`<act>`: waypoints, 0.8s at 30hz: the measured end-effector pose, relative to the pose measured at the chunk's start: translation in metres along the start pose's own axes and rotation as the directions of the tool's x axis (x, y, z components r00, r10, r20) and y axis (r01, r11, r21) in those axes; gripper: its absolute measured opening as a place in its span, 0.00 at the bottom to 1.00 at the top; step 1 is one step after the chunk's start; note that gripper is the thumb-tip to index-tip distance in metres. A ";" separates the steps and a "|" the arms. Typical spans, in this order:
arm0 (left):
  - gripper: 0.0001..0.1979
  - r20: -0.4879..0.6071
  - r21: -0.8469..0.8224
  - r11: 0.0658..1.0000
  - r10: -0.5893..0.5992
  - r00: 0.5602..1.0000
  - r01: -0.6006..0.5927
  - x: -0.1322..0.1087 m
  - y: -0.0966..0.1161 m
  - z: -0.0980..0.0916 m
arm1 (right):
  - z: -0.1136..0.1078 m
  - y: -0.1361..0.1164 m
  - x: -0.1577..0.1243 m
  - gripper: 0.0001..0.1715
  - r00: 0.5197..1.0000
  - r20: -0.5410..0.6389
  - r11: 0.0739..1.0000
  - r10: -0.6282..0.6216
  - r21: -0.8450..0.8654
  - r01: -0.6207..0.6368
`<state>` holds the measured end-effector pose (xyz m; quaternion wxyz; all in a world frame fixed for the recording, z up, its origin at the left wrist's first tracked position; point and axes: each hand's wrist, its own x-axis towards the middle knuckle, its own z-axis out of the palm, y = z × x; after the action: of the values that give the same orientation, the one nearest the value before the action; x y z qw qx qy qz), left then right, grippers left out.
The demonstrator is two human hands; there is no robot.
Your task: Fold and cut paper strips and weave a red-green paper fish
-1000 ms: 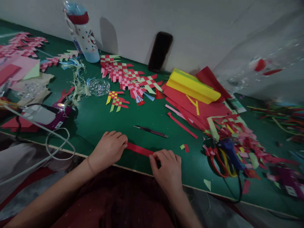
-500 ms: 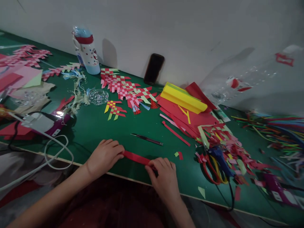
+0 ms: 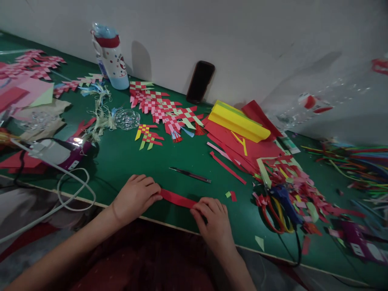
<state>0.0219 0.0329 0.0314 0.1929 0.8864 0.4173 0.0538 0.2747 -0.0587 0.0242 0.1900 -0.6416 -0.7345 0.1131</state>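
A red paper strip point(image 3: 177, 199) stretches between my two hands near the front edge of the green table point(image 3: 115, 161). My left hand point(image 3: 138, 197) pinches its left end, and my right hand point(image 3: 214, 220) pinches the right end between thumb and fingers. Just beyond the strip lies a thin dark pen-like tool point(image 3: 190, 174). Small green and red paper scraps point(image 3: 233, 196) rest to the right of it. Farther back are woven paper fish point(image 3: 148, 139), in yellow, red and green, and a pile of red and pink woven fish point(image 3: 159, 106).
Red paper sheets and a folded yellow sheet point(image 3: 239, 121) lie at back right. Scissors point(image 3: 273, 214) sit by heaped paper cuttings point(image 3: 298, 182). A drinking bottle point(image 3: 113, 60) and phone point(image 3: 200, 82) stand against the wall. A white cable point(image 3: 72, 202) loops at left.
The view has shifted slightly, so the table's things appear a little displaced. A bit more of the red strip shows between my hands, which keep hold of both ends.
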 end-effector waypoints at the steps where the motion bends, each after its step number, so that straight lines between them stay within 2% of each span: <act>1: 0.11 -0.009 0.004 1.000 -0.008 1.000 0.008 0.000 0.001 0.000 | 0.002 0.000 0.000 0.14 1.000 -0.020 1.000 0.007 -0.001 -0.007; 6: 0.11 -0.024 0.013 0.999 -0.035 0.999 0.035 0.002 0.005 -0.002 | 0.008 0.000 0.000 0.15 0.997 -0.075 0.999 0.032 -0.027 -0.034; 17: 0.10 0.027 0.018 0.994 -0.107 0.994 0.107 0.008 0.009 -0.006 | 0.011 -0.002 0.000 0.14 0.993 -0.091 0.996 0.081 -0.035 -0.085; 24: 0.10 0.014 0.062 0.988 -0.141 0.990 0.140 0.007 0.007 -0.008 | 0.011 -0.001 0.001 0.14 0.992 -0.078 0.995 0.096 -0.027 -0.098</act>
<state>0.0292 0.0364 0.0412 0.1730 0.8607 0.4785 0.0192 0.2687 -0.0575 0.0148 0.2021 -0.6833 -0.6962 0.0861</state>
